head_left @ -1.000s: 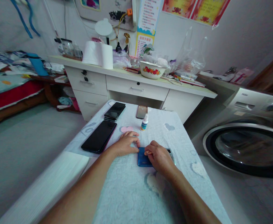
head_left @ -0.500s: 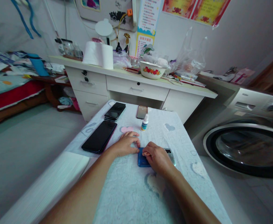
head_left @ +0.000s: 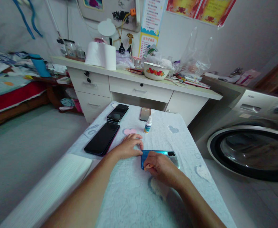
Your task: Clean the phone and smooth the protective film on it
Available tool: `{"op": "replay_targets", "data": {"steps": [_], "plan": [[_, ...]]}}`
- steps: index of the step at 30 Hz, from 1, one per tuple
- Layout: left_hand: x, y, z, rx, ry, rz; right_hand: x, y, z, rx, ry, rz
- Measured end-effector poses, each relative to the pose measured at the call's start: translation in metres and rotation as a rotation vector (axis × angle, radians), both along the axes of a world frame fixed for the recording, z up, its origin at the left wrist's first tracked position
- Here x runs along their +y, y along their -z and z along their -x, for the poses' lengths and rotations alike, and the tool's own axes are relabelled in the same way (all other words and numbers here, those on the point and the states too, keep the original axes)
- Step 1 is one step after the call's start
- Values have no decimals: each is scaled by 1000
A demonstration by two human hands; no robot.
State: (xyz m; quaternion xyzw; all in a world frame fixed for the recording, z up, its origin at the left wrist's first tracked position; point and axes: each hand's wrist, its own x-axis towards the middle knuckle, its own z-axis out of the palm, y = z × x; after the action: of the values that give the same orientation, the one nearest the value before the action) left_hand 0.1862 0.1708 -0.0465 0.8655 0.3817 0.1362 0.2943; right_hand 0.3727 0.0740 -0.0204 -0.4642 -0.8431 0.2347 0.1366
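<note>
A blue-to-silver phone (head_left: 162,153) lies face down across the cloth-covered table, its camera block at the right end. My right hand (head_left: 159,166) is closed over the phone's left and middle part, fingers pinching a small orange piece that looks like cloth, mostly hidden, against its back. At the phone's left edge, my left hand (head_left: 130,146) rests on the table with fingers curved and apart, thumb tip touching that edge. A small white spray bottle (head_left: 148,124) stands upright beyond my hands.
To the left lie a large dark phone (head_left: 102,138) and a stack of phones (head_left: 118,113). Another phone (head_left: 145,114) is at the table's far end. A white desk (head_left: 139,86) stands behind, and a washing machine (head_left: 255,107) is on the right.
My right hand has slid toward me over the phone's back, uncovering more of its far edge and the camera block. My left hand stays at the phone's left edge.
</note>
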Motion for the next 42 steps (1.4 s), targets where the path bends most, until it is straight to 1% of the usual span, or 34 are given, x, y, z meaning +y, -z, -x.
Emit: {"op": "replay_targets", "data": {"steps": [2, 5, 8, 12, 16, 19, 26, 29, 32, 38, 42], "plan": [[0, 0, 0, 8, -1, 2, 2, 1, 1, -12, 22, 0], [1, 2, 0, 16, 4, 2, 6, 1, 3, -67, 91, -13], [1, 3, 0, 6, -1, -3, 11, -2, 7, -120, 144, -30], [2, 3, 0, -5, -10, -1, 16, -8, 10, -134, 171, -49], [3, 3, 0, -26, -16, -5, 23, -10, 15, -161, 239, -50], [4, 7, 0, -53, -26, -29, 29, -8, 18, -166, 283, -75], [8, 19, -1, -97, -33, -91, 39, 3, 23, -195, 324, -152], [8, 20, -1, -102, -36, -89, 42, 5, 23, -219, 318, -163], [8, 19, -2, -112, -46, -87, 40, 4, 23, -219, 281, -163], [7, 20, -2, -131, -55, -87, 29, -3, 23, -188, 204, -121], [6, 18, -2, -124, -65, -71, 22, -2, 21, -162, 143, -101]]}}
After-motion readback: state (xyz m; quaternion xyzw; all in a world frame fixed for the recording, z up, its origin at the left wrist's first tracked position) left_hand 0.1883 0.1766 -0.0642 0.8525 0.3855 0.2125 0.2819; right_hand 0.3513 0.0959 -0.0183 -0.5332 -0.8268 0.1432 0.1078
